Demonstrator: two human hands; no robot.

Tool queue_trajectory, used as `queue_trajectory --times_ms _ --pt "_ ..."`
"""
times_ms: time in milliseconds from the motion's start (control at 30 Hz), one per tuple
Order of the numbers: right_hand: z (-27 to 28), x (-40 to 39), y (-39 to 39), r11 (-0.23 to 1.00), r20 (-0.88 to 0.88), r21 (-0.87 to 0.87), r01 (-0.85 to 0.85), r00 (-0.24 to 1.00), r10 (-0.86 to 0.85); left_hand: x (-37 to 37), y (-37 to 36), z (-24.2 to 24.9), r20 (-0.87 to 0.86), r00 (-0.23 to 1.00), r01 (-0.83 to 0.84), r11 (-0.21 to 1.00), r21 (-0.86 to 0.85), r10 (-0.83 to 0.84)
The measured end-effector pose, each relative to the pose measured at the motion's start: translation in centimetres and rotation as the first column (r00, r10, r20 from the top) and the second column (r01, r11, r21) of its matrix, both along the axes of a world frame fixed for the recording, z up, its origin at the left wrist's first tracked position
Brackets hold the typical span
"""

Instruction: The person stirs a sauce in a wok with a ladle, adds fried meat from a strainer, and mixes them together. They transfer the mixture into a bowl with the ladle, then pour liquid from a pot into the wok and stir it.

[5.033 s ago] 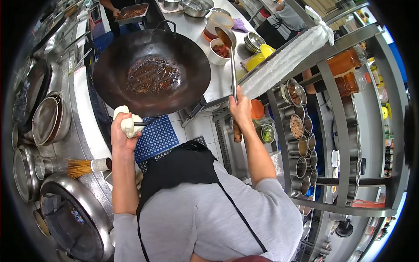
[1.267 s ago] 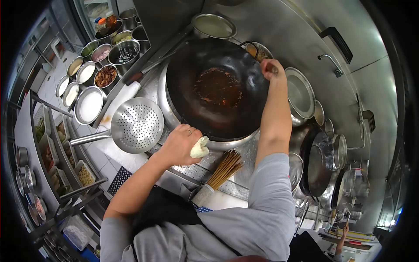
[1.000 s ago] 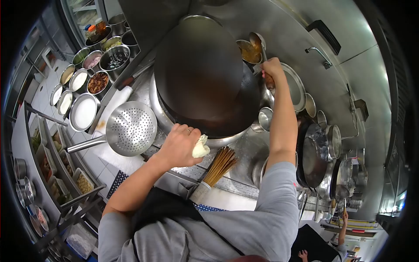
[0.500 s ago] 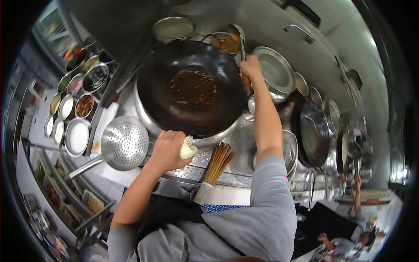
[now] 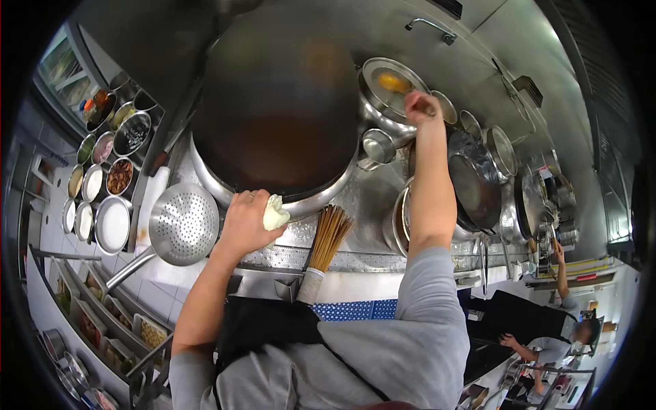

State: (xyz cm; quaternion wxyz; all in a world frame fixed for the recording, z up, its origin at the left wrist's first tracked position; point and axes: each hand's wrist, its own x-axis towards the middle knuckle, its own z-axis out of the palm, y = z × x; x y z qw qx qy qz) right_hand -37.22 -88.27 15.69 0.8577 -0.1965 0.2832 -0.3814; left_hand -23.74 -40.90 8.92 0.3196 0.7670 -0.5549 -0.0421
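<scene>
Wok [image 5: 273, 109]: one, tilted on the burner ring; one perforated skimmer [image 5: 183, 224] and one bamboo brush [image 5: 326, 239] are noted beside it. The left hand [image 5: 247, 222] is clenched on a white cloth [image 5: 275, 213] at the wok's near rim. The right hand [image 5: 421, 109] is closed around a ladle handle over a steel pot [image 5: 389, 85].

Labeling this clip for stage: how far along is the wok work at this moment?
Done: the wok sits on the burner ring, tilted up so its inside is hidden. In hand: left hand grips the rim through a cloth; right hand reaches over a pot of yellowish liquid. Left: brush and strainer lie untouched.
</scene>
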Motion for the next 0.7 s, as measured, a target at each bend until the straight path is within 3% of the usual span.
queue_trajectory --times_ms 33,133,233,267,367,500,633,700 --pt "0.5 0.2 -1.0 0.981 0.233 0.191 0.033 0.969 -0.077 -0.1 0.3 0.0 -0.016 1.0 0.013 1.0 -0.027 -0.013" --pt "2.7 2.2 -1.4 0.969 0.268 0.228 -0.095 0.963 0.031 -0.3 1.1 0.1 -0.072 0.997 0.028 0.993 -0.117 -0.037" --pt "3.3 6.2 -2.5 0.999 0.176 0.012 0.036 0.984 -0.038 -0.2 1.2 -0.2 -0.06 0.997 0.036 0.989 -0.141 -0.045" --pt "3.1 7.6 -4.3 1.0 0.113 -0.007 -0.006 0.994 0.007 -0.2 1.2 -0.3 -0.068 0.997 0.023 0.993 -0.12 -0.031" --pt "5.7 10.4 -1.8 0.976 -0.306 -0.161 -0.148 0.948 0.093 -0.3 1.0 -1.0 -0.069 0.998 -0.008 0.997 -0.074 0.003" --pt "7.8 10.9 1.6 0.731 -0.741 -0.489 -0.477 0.668 -0.06 -0.3 0.6 -1.3 -0.026 1.0 -0.015 0.997 -0.077 0.013" --pt "7.4 11.0 0.9 0.49 -0.731 -0.677 -0.55 0.58 -0.359 -0.3 0.3 -1.5 0.0 1.0 -0.009 0.998 -0.064 0.009" --pt "7.9 9.4 2.2 0.4 -0.717 -0.689 -0.605 0.486 -0.499 -0.4 0.2 -1.5 0.028 1.0 -0.001 0.995 -0.1 0.004"
